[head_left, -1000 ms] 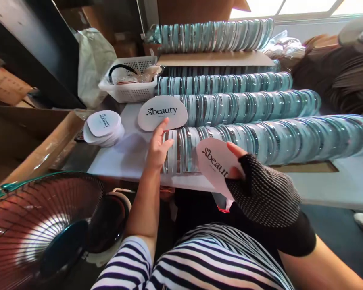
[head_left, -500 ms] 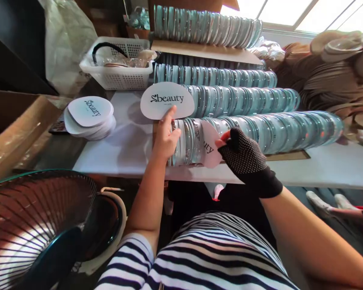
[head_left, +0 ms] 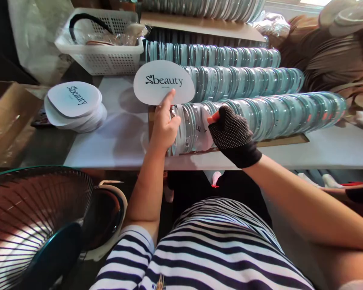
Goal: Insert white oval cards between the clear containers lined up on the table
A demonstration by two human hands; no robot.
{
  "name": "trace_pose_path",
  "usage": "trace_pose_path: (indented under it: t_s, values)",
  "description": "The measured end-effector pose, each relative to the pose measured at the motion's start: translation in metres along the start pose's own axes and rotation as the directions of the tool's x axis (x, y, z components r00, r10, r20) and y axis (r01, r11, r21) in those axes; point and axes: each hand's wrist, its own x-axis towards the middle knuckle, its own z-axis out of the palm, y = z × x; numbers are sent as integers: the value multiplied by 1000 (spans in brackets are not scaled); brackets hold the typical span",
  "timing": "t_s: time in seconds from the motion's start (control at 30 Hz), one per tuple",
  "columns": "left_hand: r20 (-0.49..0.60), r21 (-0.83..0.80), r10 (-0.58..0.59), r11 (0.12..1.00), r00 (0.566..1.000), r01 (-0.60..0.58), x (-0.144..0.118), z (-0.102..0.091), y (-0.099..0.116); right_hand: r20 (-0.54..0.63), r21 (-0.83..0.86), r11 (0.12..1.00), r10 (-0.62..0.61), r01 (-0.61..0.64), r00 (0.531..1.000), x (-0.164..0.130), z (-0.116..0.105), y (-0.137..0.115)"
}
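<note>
My bare left hand [head_left: 165, 127] grips a white rounded card [head_left: 151, 90] printed "beauty" in black, with the index finger lying over its lower edge. The card is held above the left end of the rows of clear round-edged pieces. In a black dotted glove with bare fingertips, my right hand [head_left: 231, 131] pinches a second printed card [head_left: 204, 141]. That card stands on edge among the clear pieces of the front row [head_left: 272, 114], partly hidden behind them. To the left, a stack of the same printed cards [head_left: 74, 100] lies on the white table [head_left: 111, 153].
Behind the stack stands a white perforated basket [head_left: 109, 58] with a black loop and plastic wrap. More clear rows [head_left: 224, 56] lie further back. Brown rounded pieces [head_left: 326, 60] are heaped at right. A fan [head_left: 33, 217] and a cardboard box [head_left: 9, 121] stand at left.
The right hand has moved slightly left, and its card now sits deeper among the clear pieces, with less of it showing. The left hand keeps its card; the view has tilted down.
</note>
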Motion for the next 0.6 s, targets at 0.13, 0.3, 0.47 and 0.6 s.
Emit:
trace_pose_path:
  t_s: [0.13, 0.3, 0.47, 0.6]
  values:
    - [4, 22, -4, 1000, 1000, 4, -1, 0, 2, 93, 97, 995, -27, 18, 995, -14, -5, 8]
    - [11, 24, -4, 1000, 1000, 3, 2, -1, 0, 318, 142, 990, -63, 18, 946, -2, -17, 7]
    - [31, 21, -18, 1000, 999, 18, 2, -2, -2, 361, -129, 990, -1, 52, 933, -2, -16, -17]
    - [47, 22, -39, 999, 998, 38, 0, -2, 2, 509, 58, 997, 20, -57, 861, -14, -18, -14]
